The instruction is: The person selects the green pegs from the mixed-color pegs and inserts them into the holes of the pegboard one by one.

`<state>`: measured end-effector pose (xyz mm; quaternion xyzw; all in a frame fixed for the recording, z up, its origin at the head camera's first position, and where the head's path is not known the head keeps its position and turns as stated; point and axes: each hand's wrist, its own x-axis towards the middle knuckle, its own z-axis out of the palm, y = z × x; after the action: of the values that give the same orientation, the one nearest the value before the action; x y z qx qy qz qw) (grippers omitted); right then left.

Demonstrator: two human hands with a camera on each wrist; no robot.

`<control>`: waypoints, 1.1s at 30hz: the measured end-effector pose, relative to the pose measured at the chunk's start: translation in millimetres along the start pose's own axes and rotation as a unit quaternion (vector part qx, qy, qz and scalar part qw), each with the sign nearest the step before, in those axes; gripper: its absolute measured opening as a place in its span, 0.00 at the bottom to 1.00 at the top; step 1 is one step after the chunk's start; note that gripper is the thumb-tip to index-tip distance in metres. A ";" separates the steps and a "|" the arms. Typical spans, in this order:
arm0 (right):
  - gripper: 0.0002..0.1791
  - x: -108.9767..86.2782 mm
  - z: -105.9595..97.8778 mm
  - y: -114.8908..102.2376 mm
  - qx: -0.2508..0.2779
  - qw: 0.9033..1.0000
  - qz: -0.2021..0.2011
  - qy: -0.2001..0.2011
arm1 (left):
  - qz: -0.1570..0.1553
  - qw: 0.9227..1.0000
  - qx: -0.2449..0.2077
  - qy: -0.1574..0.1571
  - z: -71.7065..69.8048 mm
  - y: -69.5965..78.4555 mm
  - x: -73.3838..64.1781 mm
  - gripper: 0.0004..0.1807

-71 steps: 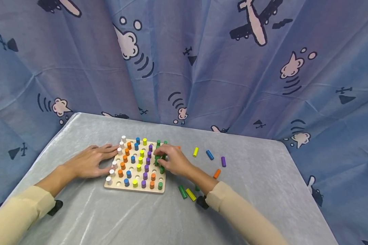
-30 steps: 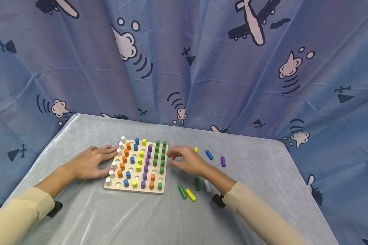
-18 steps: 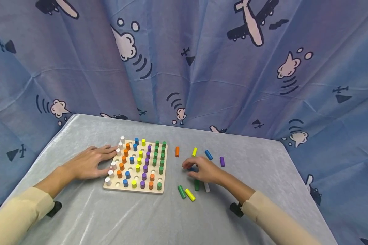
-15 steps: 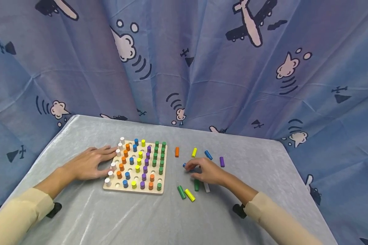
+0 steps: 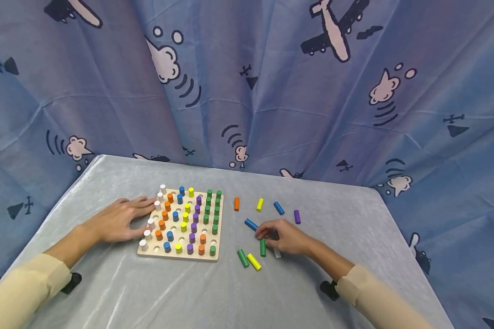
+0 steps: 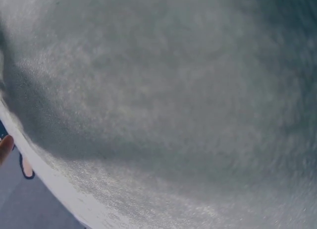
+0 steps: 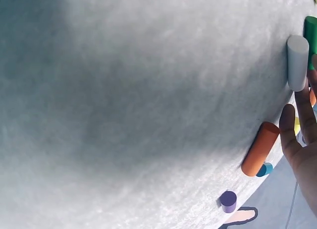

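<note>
A wooden pegboard holds columns of white, orange, blue, yellow, purple and green pegs. My left hand lies on the table at its left side, fingers extended against the edge near the white pegs; in the left wrist view only a fingertip shows. My right hand reaches over the loose pegs, fingers bent downward, thumb and index finger at the far end of a green peg. A white peg lies beside that one, partly under the hand. Any firm grip on the green peg does not show.
Loose on the grey cloth lie a blue peg, another green peg, yellow pegs, and a purple peg. An orange peg shows in the right wrist view. A patterned curtain hangs behind the table.
My right hand has left the board's green columns, moved right past the loose blue peg, then come nearer to me onto the green peg. The left hand has stayed in place.
</note>
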<state>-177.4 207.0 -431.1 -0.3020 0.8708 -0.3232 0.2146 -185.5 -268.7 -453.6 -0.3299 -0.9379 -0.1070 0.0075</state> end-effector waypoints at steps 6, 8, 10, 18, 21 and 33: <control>0.16 0.5 2.9 0.6 0.003 1.000 0.014 0.003 | -0.001 1.000 0.001 0.001 0.3 -0.7 -1.2 0.34; 0.16 0.8 3.6 1.7 0.004 1.000 0.005 0.002 | -0.001 1.000 0.002 0.002 0.4 -0.7 -1.3 0.34; 0.17 0.9 4.1 2.5 0.008 1.000 -0.001 -0.002 | -0.001 1.000 0.002 0.002 0.6 -0.6 -1.4 0.34; 0.18 0.3 5.1 2.9 0.013 1.000 -0.008 -0.007 | 0.001 1.000 0.000 0.003 0.5 -0.8 -1.2 0.34; 0.18 0.4 5.1 1.5 0.010 1.000 -0.010 -0.004 | -0.001 1.000 0.001 0.002 0.1 -0.9 -1.0 0.34; 0.15 1.8 2.0 -0.1 0.006 1.000 -0.011 0.015 | 0.000 1.000 -0.001 0.006 -1.0 0.4 -0.1 0.34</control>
<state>-177.5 204.9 -432.7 -0.3052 0.8685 -0.3355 0.2000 -185.2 -268.7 -452.6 -0.3291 -0.9378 -0.1098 0.0123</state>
